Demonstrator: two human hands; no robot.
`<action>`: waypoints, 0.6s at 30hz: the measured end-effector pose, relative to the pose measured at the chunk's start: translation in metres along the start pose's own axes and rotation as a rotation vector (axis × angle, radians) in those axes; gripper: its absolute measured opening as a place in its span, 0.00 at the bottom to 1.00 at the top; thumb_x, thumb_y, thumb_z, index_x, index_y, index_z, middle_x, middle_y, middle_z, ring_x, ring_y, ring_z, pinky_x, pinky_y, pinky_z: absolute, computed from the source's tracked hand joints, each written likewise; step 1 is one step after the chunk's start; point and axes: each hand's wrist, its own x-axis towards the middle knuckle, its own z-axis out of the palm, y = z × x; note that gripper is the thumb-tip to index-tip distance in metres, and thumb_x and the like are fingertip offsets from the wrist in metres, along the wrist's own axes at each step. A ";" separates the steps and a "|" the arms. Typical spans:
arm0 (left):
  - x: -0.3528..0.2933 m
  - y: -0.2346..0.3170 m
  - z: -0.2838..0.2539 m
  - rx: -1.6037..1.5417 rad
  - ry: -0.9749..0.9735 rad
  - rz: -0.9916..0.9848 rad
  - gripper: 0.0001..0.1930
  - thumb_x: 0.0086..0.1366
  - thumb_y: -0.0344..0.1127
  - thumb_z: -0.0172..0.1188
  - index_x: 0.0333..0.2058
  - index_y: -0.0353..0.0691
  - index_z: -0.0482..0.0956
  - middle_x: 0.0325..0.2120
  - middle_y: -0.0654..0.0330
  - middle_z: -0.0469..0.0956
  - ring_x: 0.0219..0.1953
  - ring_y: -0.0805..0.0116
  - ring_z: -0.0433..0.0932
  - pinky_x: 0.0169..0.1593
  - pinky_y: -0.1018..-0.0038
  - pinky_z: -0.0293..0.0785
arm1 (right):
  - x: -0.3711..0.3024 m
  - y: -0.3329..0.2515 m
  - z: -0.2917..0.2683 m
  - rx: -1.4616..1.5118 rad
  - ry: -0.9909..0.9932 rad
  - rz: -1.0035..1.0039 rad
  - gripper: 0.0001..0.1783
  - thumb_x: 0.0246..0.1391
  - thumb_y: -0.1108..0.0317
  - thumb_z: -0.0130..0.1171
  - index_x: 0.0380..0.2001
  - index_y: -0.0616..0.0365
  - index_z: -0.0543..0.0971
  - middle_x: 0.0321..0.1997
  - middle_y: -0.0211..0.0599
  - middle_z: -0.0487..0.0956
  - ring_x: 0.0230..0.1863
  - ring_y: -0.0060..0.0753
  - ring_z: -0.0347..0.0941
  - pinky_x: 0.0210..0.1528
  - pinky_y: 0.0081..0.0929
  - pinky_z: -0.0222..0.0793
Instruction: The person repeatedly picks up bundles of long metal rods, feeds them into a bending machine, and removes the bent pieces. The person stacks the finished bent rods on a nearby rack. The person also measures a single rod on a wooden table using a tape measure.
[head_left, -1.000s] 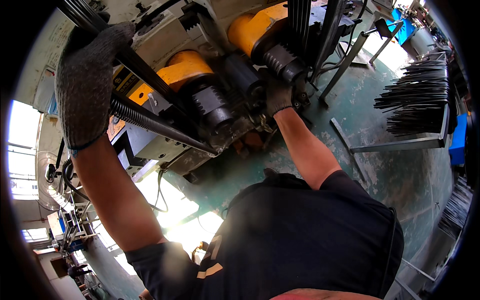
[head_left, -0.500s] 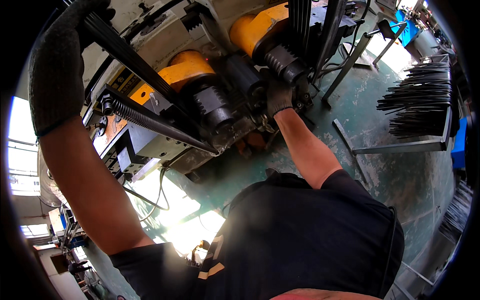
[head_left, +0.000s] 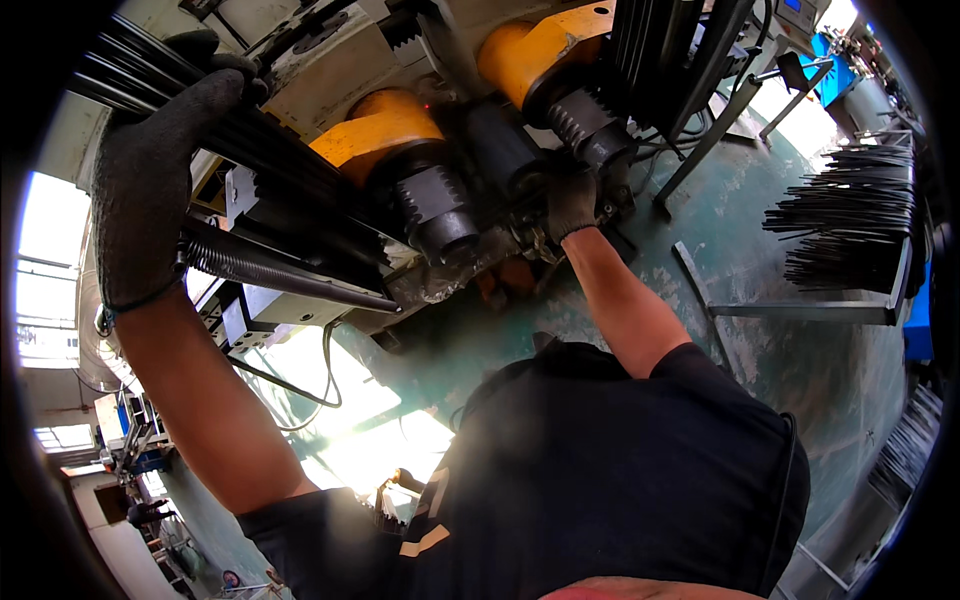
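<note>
Several long black rods [head_left: 285, 155] are gathered in one bundle in the head view, to the left of the left yellow housing [head_left: 378, 135]. Their long axis is laid aslant: one end is pointed toward the upper left, well away from the housing, and the other is pointed down and rightward, toward the dark toothed cylinder [head_left: 435, 205] fitted below it. Where the lower ends stop is obscured by shadow.

A small screen [head_left: 797, 6], far to the right of the housing, is lit blue, but its writing is too small to be made out. Two tan patches are seen on the dark shirt [head_left: 600, 470], below the housing.

The rods are held by the gloved left hand [head_left: 150, 190], left of the housing, with its fingers curled over them; they are extended on both sides of it. The gloved right hand [head_left: 573, 207] is placed right of and below the housing, well apart from the rods, near a black cylinder [head_left: 505, 150]; its fingers are hidden, so whether anything is gripped cannot be told.
</note>
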 end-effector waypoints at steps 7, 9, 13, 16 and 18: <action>-0.008 0.002 0.003 0.029 0.038 -0.019 0.24 0.70 0.34 0.66 0.61 0.32 0.75 0.45 0.53 0.87 0.50 0.62 0.86 0.60 0.66 0.79 | 0.024 0.025 -0.019 -0.247 -0.083 0.037 0.21 0.68 0.62 0.57 0.61 0.54 0.78 0.54 0.36 0.85 0.49 0.30 0.84 0.48 0.29 0.81; -0.002 0.007 0.007 0.059 0.033 -0.005 0.24 0.70 0.34 0.66 0.61 0.32 0.75 0.45 0.53 0.87 0.50 0.62 0.86 0.60 0.66 0.78 | 0.065 0.073 -0.054 -0.618 -0.131 -0.399 0.21 0.69 0.62 0.57 0.62 0.53 0.78 0.56 0.37 0.84 0.50 0.32 0.84 0.48 0.31 0.82; -0.014 0.005 -0.009 0.184 0.002 -0.024 0.23 0.71 0.35 0.65 0.61 0.34 0.76 0.46 0.54 0.87 0.51 0.64 0.86 0.61 0.67 0.78 | 0.037 0.050 -0.025 -0.391 -0.183 -0.408 0.18 0.70 0.65 0.58 0.59 0.57 0.78 0.52 0.44 0.84 0.44 0.41 0.86 0.42 0.37 0.85; -0.011 -0.005 -0.012 0.235 -0.057 -0.001 0.22 0.72 0.37 0.64 0.62 0.36 0.76 0.46 0.54 0.87 0.52 0.65 0.86 0.61 0.67 0.78 | 0.011 0.010 -0.011 0.066 -0.099 0.022 0.16 0.68 0.71 0.55 0.56 0.64 0.79 0.50 0.46 0.84 0.42 0.43 0.85 0.41 0.38 0.84; -0.008 -0.009 -0.015 0.276 -0.080 0.004 0.22 0.73 0.37 0.63 0.62 0.37 0.77 0.47 0.55 0.87 0.53 0.66 0.86 0.62 0.67 0.77 | 0.011 0.009 -0.003 -0.023 -0.033 -0.102 0.16 0.64 0.77 0.51 0.52 0.68 0.80 0.51 0.46 0.84 0.45 0.41 0.84 0.45 0.37 0.82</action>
